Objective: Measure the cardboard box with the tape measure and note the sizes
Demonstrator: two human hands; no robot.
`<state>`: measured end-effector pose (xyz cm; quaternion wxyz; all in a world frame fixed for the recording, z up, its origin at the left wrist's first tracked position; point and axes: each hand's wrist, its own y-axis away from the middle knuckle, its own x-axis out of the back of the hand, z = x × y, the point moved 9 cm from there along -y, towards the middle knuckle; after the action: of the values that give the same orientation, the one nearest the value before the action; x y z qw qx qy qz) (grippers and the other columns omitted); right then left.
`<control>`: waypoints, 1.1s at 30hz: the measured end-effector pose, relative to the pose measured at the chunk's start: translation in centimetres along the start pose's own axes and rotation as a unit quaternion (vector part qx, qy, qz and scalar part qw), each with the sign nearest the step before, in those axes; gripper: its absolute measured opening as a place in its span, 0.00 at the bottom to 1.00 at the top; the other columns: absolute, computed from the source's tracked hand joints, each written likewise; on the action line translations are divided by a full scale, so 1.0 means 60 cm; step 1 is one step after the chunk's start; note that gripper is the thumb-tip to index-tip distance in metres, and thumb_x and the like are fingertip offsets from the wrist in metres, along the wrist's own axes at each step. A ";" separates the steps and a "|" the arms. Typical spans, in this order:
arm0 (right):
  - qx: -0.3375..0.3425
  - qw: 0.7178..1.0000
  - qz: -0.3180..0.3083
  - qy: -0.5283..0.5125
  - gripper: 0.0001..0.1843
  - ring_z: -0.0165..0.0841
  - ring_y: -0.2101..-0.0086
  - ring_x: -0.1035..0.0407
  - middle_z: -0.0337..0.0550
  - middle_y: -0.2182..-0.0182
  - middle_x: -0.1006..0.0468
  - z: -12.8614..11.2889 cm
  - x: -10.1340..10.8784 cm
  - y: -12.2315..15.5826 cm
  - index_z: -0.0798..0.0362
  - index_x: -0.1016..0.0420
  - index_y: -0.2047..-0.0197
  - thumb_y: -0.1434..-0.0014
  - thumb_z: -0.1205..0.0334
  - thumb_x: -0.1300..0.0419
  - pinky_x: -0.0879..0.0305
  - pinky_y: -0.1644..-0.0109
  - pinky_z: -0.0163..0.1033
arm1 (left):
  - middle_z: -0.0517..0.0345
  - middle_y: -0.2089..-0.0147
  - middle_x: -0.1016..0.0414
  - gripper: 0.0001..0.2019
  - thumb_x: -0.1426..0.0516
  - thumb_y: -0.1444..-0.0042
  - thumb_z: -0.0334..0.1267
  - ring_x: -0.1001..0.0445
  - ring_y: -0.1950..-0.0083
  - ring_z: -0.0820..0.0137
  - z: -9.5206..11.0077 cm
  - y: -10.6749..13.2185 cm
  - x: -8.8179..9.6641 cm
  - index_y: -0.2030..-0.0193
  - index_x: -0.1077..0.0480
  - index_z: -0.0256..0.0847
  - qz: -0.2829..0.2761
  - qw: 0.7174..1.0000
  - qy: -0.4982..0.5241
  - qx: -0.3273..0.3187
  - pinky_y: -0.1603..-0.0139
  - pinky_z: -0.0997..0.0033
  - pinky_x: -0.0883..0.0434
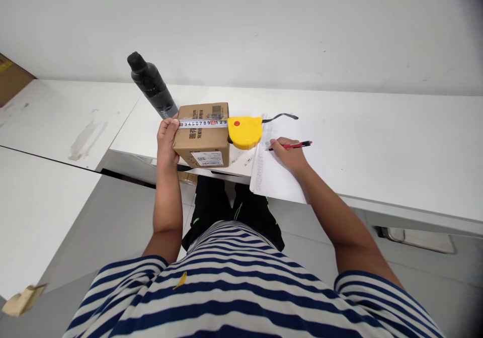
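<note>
The yellow tape measure (244, 132) is already stretched across the small brown cardboard box (204, 147) at the white worktop's (377, 142) front edge, and the fingers of the left hand (168, 139) pinch its end down. The fingers of the right hand (289, 154) grip a red pen (296, 145) on the white paper sheet (271, 179); noting seems underway.

Brown cardboard box (203, 139) upright at the worktop's (377, 142) near edge, white label on its front, clasped by the left hand (168, 139). Tape (202, 123) drawn flat across its top from a yellow case (244, 132) at the opposite side. Red pen (292, 145) in the right hand (287, 154), tip on a white sheet (275, 177) just beside.
</note>
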<state>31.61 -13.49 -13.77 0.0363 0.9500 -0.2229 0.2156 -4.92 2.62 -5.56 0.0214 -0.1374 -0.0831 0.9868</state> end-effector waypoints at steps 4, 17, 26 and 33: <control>0.004 1.000 0.003 0.001 0.22 0.37 0.71 0.32 0.40 0.80 0.28 0.000 0.002 0.000 0.49 0.25 0.77 0.40 0.42 0.38 0.32 0.61 0.44 | 0.56 0.49 0.18 0.25 0.26 0.55 0.57 0.19 0.49 0.64 -0.001 0.002 -0.002 0.65 0.32 0.46 0.002 1.000 0.008 0.001 0.49 0.65 0.22; 0.013 1.000 0.014 -0.001 0.22 0.39 0.68 0.29 0.41 0.78 0.27 -0.002 0.006 0.004 0.48 0.28 0.77 0.40 0.42 0.38 0.30 0.57 0.46 | 0.60 0.63 0.21 0.27 0.25 0.57 0.60 0.19 0.55 0.66 -0.005 0.002 -0.002 0.68 0.33 0.45 0.010 1.000 0.015 0.005 0.51 0.66 0.20; 0.011 1.000 0.018 -0.003 0.22 0.40 0.68 0.27 0.42 0.77 0.25 0.001 0.007 0.006 0.48 0.28 0.77 0.40 0.42 0.37 0.29 0.55 0.47 | 0.59 0.67 0.24 0.25 0.26 0.54 0.60 0.17 0.56 0.62 -0.004 0.007 -0.007 0.68 0.32 0.45 0.003 1.000 0.006 0.025 0.54 0.64 0.21; 0.009 1.000 0.022 -0.008 0.21 0.40 0.68 0.27 0.41 0.79 0.27 0.000 0.009 0.005 0.49 0.26 0.77 0.40 0.43 0.37 0.29 0.55 0.47 | 0.58 0.69 0.22 0.27 0.26 0.56 0.61 0.16 0.55 0.61 -0.006 0.003 -0.007 0.70 0.32 0.45 -0.026 0.999 0.007 0.037 0.56 0.64 0.19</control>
<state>31.92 -13.97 -13.52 0.0213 0.9468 -0.2419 0.2110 -4.41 2.44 -5.80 0.0530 -0.1416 -0.0504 0.9872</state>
